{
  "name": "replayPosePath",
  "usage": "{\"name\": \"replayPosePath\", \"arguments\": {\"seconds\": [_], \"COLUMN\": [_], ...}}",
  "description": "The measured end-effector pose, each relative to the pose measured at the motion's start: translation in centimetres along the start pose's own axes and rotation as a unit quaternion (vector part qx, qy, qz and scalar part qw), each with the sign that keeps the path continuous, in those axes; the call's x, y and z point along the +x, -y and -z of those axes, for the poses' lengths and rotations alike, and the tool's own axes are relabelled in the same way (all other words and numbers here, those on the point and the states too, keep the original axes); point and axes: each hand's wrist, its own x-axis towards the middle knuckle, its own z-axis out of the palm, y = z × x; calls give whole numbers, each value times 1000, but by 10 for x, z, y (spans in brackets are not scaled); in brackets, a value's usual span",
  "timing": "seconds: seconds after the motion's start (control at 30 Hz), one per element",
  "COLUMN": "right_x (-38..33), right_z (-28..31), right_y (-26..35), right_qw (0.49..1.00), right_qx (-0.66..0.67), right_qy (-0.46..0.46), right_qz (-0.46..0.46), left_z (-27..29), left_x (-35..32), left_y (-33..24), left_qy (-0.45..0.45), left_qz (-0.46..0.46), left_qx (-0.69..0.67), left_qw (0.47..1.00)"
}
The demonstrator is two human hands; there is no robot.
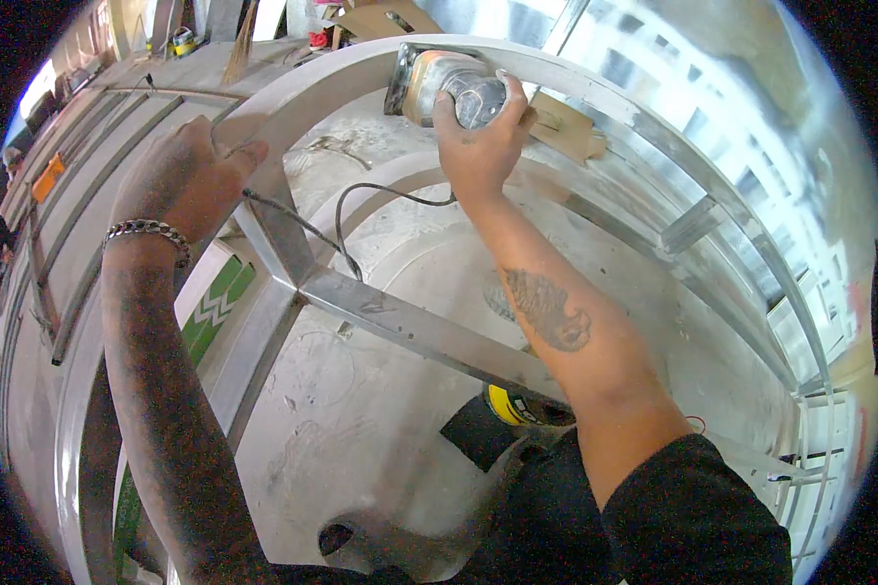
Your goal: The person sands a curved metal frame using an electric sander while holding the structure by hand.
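Head view: a person works over a grey metal frame (400, 314) with curved bars; the places below are relative to that frame.
Sander: the hand-held power sander (470, 96) is at the far curved bar of the frame, its flat pad end against the bar.
Right hand: this hand (486, 148) is wrapped around the sander's rounded dark body, holding it.
Left hand: this hand (187, 177) is at the left end of the far bar, fingers bent; whether it grips the bar, the cord or both, I cannot tell.
Cord: a dark cord (339, 216) loops inside the frame, between the hands.
Cardboard: a brown piece (564, 125) lies beyond the frame's far bar, right of the sander.
Yellow-and-black container: this (517, 404) is just below the frame's crossbar.
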Motion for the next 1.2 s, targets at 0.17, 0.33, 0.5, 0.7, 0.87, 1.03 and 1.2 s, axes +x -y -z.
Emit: {"name": "replayPosePath", "arguments": {"seconds": [0.17, 0.33, 0.5, 0.7, 0.87, 1.03, 1.2], "right_x": [0, -2, -6, -8, -11, -16, -20], "right_z": [0, -1, -1, -3, -2, 5, 5], "right_y": [-3, -2, 3, 5, 12, 20, 21], "right_qw": [1000, 1000, 999, 994, 990, 987, 985], "right_qx": [5, -2, 11, 45, 101, 106, 119], "right_qy": [-7, 0, 15, 12, 25, 43, 59], "right_qz": [30, 11, 38, 94, 96, 114, 106], "left_z": [7, 5, 1, -10, -15, 2, 11], "left_x": [-6, 0, -3, 9, 9, 0, -2], "left_y": [-7, -6, -3, 11, 15, -4, -7], "left_qy": [19, 8, 11, 10, -7, -8, 54], "left_qz": [50, 26, 54, -4, -17, 12, 45], "left_qx": [-79, -70, -75, -29, 9, 9, -64], "left_qw": [995, 997, 996, 1000, 1000, 1000, 995]}}
